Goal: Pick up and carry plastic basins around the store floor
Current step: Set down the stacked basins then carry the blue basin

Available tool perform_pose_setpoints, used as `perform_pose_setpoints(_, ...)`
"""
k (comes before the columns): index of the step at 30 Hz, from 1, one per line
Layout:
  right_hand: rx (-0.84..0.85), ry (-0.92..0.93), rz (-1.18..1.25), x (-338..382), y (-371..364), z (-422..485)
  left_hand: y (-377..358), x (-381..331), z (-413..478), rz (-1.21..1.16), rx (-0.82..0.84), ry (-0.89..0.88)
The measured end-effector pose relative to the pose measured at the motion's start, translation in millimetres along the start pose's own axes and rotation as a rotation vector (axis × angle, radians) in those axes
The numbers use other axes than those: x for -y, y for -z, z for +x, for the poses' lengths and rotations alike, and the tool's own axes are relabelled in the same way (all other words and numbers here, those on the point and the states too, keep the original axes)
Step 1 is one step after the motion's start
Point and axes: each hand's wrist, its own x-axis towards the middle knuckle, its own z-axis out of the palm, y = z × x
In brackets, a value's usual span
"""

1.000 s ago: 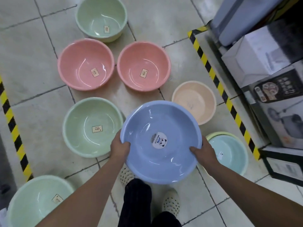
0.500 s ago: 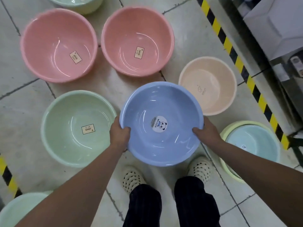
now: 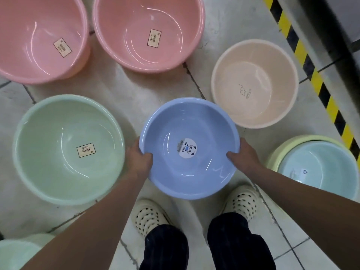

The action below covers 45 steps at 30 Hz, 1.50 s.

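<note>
The head camera looks straight down at a tiled floor [image 3: 136, 94] set with plastic basins. At the middle of the view is the blue basin [image 3: 196, 131], mouth up, with a round panda sticker [image 3: 187, 148] on its bottom. It sits between the two hands, held by its rim at opposite sides.

The left hand [image 3: 139, 159] grips the left side of the rim, its thumb hooked over the edge into the bowl; its fingers are hidden beneath. The right hand [image 3: 244, 157] grips the right side in the same way, thumb inside and fingers out of sight below. Both forearms reach in from the bottom corners of the view. The basin's near edge lies just ahead of the person's pale perforated shoes [image 3: 149, 216] and dark trousers [image 3: 165, 248]. Whether its underside touches the floor cannot be told.

A green basin [image 3: 58, 162] stands just left of the left hand. Two pink basins lie farther ahead, the left pink basin [image 3: 39, 39] and the right pink basin [image 3: 136, 55] side by side. A beige basin [image 3: 255, 106] sits ahead and to the right, close to the blue rim. At the right edge a pale blue basin [image 3: 319, 168] nests inside a yellow-green basin [image 3: 288, 145]. A mint basin [image 3: 13, 254] shows in the lower left corner. Yellow and black hazard tape [image 3: 311, 75] runs diagonally along the upper right.
</note>
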Motion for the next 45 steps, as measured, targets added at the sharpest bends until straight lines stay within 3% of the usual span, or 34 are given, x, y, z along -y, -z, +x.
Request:
perform_pose_setpoints(7,-0.042,0.043,0.034,-14,-14,15,-13,13,7,0.003,-0.029,-0.028)
perform_pose_setpoints(15,0.1,0.018,0.199,-13,-5,11,-5,7,1,-0.059,0.065,-0.015)
perform_pose_setpoints(18,0.109,0.017,0.23,-5,5,-1,6,-9,-10,-0.07,0.007,0.078)
perform_pose_setpoints(25,0.12,0.025,0.322,30,73,-41,31,-83,-40,-0.012,-0.041,0.079)
perform_pose_setpoints(31,0.031,0.064,0.353,65,172,-58,16,-194,-69,-0.036,0.006,-0.017)
perform_pose_setpoints(38,-0.086,0.038,0.34,70,266,-23,-47,-283,-62,-0.065,0.029,-0.093)
perform_pose_setpoints(45,-0.149,-0.004,0.353,43,280,56,-130,-293,0,-0.114,0.05,-0.091)
